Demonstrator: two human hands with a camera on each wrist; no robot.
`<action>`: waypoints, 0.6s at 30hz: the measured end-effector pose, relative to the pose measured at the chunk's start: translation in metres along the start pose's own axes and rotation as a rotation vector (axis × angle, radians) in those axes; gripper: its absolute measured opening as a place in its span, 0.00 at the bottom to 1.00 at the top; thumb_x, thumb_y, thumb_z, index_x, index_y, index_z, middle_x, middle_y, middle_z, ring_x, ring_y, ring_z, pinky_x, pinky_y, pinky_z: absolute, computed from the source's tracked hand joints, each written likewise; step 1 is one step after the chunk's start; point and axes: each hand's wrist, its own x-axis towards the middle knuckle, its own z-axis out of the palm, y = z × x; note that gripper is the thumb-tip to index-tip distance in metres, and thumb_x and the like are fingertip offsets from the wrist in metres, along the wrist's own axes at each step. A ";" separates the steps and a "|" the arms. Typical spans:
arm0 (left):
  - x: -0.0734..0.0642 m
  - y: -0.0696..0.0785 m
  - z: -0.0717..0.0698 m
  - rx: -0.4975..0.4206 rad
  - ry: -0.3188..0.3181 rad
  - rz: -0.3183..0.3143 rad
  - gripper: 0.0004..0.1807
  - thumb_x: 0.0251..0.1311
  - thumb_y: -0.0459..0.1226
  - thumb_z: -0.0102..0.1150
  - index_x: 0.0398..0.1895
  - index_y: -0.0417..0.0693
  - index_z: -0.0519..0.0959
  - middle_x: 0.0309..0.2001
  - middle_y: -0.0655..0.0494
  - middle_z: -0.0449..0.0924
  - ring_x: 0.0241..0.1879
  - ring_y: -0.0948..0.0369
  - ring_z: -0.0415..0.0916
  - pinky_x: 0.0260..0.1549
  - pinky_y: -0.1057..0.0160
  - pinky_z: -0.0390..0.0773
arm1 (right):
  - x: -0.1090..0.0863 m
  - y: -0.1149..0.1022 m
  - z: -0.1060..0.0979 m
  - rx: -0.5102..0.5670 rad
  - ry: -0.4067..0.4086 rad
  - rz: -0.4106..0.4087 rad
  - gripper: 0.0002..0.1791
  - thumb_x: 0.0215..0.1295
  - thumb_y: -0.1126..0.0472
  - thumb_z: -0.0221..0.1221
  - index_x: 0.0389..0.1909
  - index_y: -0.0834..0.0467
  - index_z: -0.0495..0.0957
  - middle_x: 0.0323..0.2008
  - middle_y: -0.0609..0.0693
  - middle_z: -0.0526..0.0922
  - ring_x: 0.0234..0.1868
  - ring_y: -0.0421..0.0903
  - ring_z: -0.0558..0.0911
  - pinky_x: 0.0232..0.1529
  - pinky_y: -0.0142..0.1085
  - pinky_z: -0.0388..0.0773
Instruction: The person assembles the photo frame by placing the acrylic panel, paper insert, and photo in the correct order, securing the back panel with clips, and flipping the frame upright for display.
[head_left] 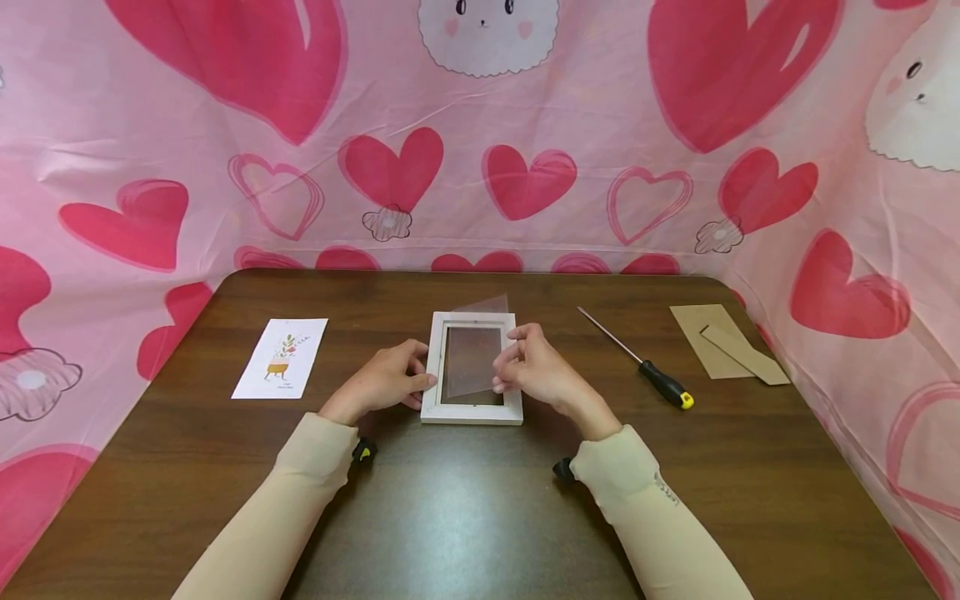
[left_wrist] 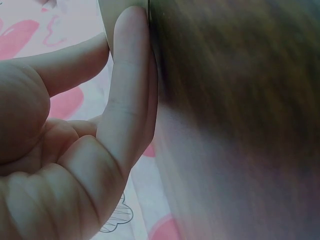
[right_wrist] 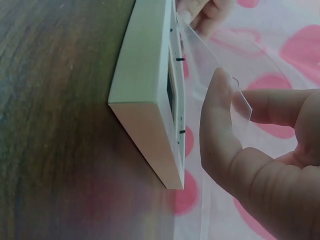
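A white picture frame (head_left: 474, 414) lies on the table between the two hands, its inner side with small dark tabs (right_wrist: 182, 132) showing in the right wrist view. My left hand (head_left: 384, 377) holds its left side, thumb at the rim and fingers along the outer edge. Between thumb and fingers, my right hand (head_left: 542, 367) pinches the edge of a clear sheet (head_left: 472, 354). The sheet (right_wrist: 207, 57) is tilted over the frame opening, and its far corner reaches past the frame's top. In the left wrist view, only a strip of the frame (left_wrist: 107, 20) shows behind the fingers.
On the left of the wooden table (head_left: 465, 517) lies a printed card (head_left: 258, 379) with a plant drawing. To the right are a screwdriver (head_left: 660, 383) with a black and yellow handle and a brown backing board (head_left: 693, 333) with a stand leg (head_left: 742, 354). Heart-patterned cloth (head_left: 465, 108) surrounds the table.
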 end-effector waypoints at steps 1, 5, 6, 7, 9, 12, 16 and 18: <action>0.000 0.000 0.000 0.003 0.000 0.000 0.30 0.72 0.32 0.66 0.72 0.32 0.67 0.43 0.42 0.81 0.28 0.56 0.86 0.32 0.57 0.90 | 0.000 0.000 0.001 0.000 -0.003 0.002 0.33 0.74 0.75 0.56 0.72 0.72 0.49 0.49 0.67 0.78 0.34 0.46 0.87 0.48 0.44 0.90; -0.001 0.000 0.000 0.002 -0.001 -0.003 0.30 0.72 0.32 0.66 0.72 0.32 0.67 0.43 0.41 0.81 0.28 0.56 0.86 0.32 0.57 0.90 | 0.000 0.001 0.004 0.019 -0.008 0.015 0.33 0.73 0.76 0.55 0.72 0.71 0.49 0.47 0.65 0.78 0.33 0.46 0.87 0.45 0.42 0.90; -0.001 0.000 0.000 0.001 -0.001 -0.003 0.30 0.72 0.32 0.66 0.72 0.32 0.67 0.43 0.41 0.81 0.28 0.56 0.86 0.32 0.57 0.90 | 0.000 0.001 0.005 0.028 -0.009 0.018 0.33 0.73 0.76 0.55 0.72 0.71 0.49 0.47 0.65 0.78 0.32 0.46 0.87 0.45 0.42 0.90; 0.000 0.000 0.000 0.000 -0.002 -0.003 0.30 0.72 0.32 0.66 0.72 0.32 0.67 0.43 0.41 0.81 0.28 0.56 0.86 0.32 0.57 0.90 | 0.001 0.001 0.006 0.038 -0.010 0.019 0.33 0.73 0.77 0.55 0.72 0.71 0.48 0.47 0.65 0.78 0.32 0.46 0.87 0.44 0.42 0.90; 0.000 0.000 0.000 -0.001 -0.002 -0.004 0.30 0.71 0.32 0.67 0.72 0.32 0.67 0.44 0.41 0.81 0.28 0.56 0.86 0.32 0.56 0.90 | 0.002 0.002 0.008 0.057 -0.011 0.019 0.34 0.72 0.77 0.55 0.71 0.71 0.48 0.46 0.65 0.77 0.31 0.46 0.87 0.44 0.43 0.90; 0.000 0.000 0.000 0.001 -0.003 -0.007 0.30 0.71 0.32 0.67 0.72 0.32 0.68 0.44 0.41 0.81 0.28 0.56 0.86 0.33 0.56 0.90 | 0.003 0.004 0.010 0.073 -0.010 0.018 0.34 0.72 0.78 0.55 0.71 0.71 0.47 0.46 0.66 0.78 0.30 0.46 0.87 0.42 0.43 0.90; 0.000 0.001 0.000 0.003 -0.004 -0.007 0.30 0.71 0.32 0.66 0.72 0.32 0.68 0.44 0.41 0.81 0.28 0.56 0.86 0.33 0.57 0.90 | 0.003 0.006 0.012 0.073 -0.007 0.023 0.35 0.72 0.78 0.56 0.71 0.71 0.47 0.45 0.66 0.78 0.29 0.46 0.87 0.41 0.43 0.90; -0.001 0.001 0.000 -0.001 -0.006 -0.004 0.30 0.72 0.32 0.66 0.72 0.32 0.67 0.44 0.41 0.81 0.28 0.56 0.86 0.32 0.56 0.90 | 0.004 0.006 0.013 0.072 -0.008 0.024 0.35 0.72 0.78 0.56 0.71 0.71 0.47 0.45 0.66 0.78 0.29 0.46 0.87 0.41 0.43 0.90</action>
